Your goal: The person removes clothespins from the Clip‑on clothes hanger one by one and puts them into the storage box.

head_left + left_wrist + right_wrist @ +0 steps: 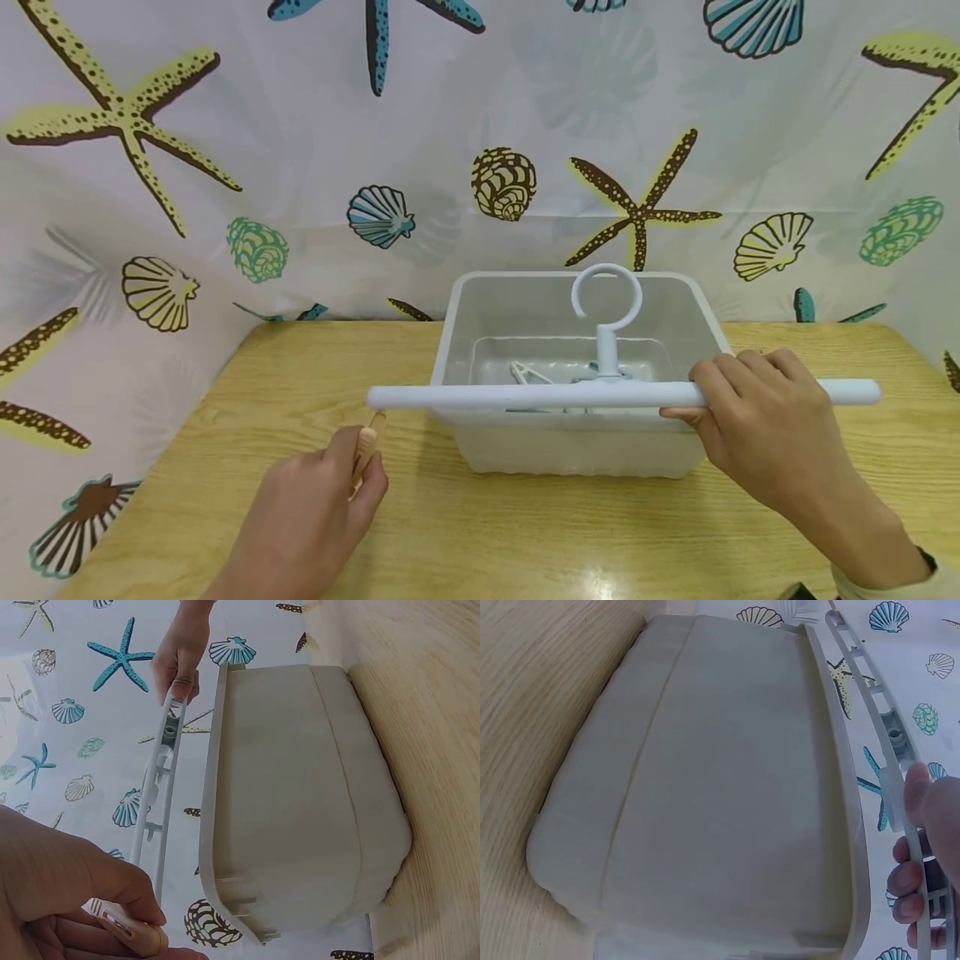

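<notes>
A pale bluish-white plastic hanger (pixel 525 396), with a long straight bar and a ring-shaped hook, is held level in front of the tub's rim. My right hand (pixel 772 417) grips the bar toward its right end. Seen from the right wrist, the fingers curl round the bar (pixel 877 705), whose underside is hollow and ribbed. My left hand (pixel 311 500) pinches a beige clothespin (pixel 367 446) between thumb and fingers, just under the bar's left end. The clothespin (pixel 124 930) also shows in the left wrist view; whether its tip bites the bar I cannot tell.
Behind the bar, a white plastic tub (pixel 577 446) stands on the wooden table (pixel 322 367). Inside lie a white clothespin (pixel 528 373) and other small pieces, partly hidden by the bar. A seashell-patterned cloth (pixel 300 150) hangs along the back and sides.
</notes>
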### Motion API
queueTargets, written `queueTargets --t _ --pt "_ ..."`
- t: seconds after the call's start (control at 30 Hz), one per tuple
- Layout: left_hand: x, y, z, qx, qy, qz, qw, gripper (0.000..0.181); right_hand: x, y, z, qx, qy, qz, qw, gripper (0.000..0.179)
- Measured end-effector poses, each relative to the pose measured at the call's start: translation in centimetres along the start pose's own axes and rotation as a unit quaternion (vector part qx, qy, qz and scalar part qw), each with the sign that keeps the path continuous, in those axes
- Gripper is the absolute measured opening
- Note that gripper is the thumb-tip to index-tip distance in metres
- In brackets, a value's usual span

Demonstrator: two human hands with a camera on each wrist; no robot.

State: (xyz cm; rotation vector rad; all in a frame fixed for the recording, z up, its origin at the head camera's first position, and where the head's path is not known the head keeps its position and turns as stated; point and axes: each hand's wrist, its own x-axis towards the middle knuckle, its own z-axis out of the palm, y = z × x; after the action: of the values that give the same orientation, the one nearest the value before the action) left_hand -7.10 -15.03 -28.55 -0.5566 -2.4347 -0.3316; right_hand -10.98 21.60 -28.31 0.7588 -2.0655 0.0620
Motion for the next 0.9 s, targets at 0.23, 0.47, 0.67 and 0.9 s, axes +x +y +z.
queueTargets --t 0.23,0.47,0.67,0.9 --pt "-0.09 -0.19 0.1 -0.002 0.038 0.021 0.999 0.024 -0.09 0.09 -0.36 -0.006 -0.011 0.009 0.9999 0.055" --pt "-0.21 -0.31 -0.21 -0.004 0.025 0.015 0.9996 0.021 -0.27 0.25 -0.51 -0.007 -0.017 0.013 0.9997 0.057" --pt "-0.23 -0.36 -0.42 -0.006 0.018 0.002 0.9998 0.02 -0.57 0.61 -0.65 -0.015 -0.034 0.028 0.9989 0.06" --pt "-0.08 -0.33 -0.81 -0.004 0.017 -0.003 0.9998 0.019 -0.74 0.74 -0.71 -0.018 -0.031 0.027 0.999 0.06"
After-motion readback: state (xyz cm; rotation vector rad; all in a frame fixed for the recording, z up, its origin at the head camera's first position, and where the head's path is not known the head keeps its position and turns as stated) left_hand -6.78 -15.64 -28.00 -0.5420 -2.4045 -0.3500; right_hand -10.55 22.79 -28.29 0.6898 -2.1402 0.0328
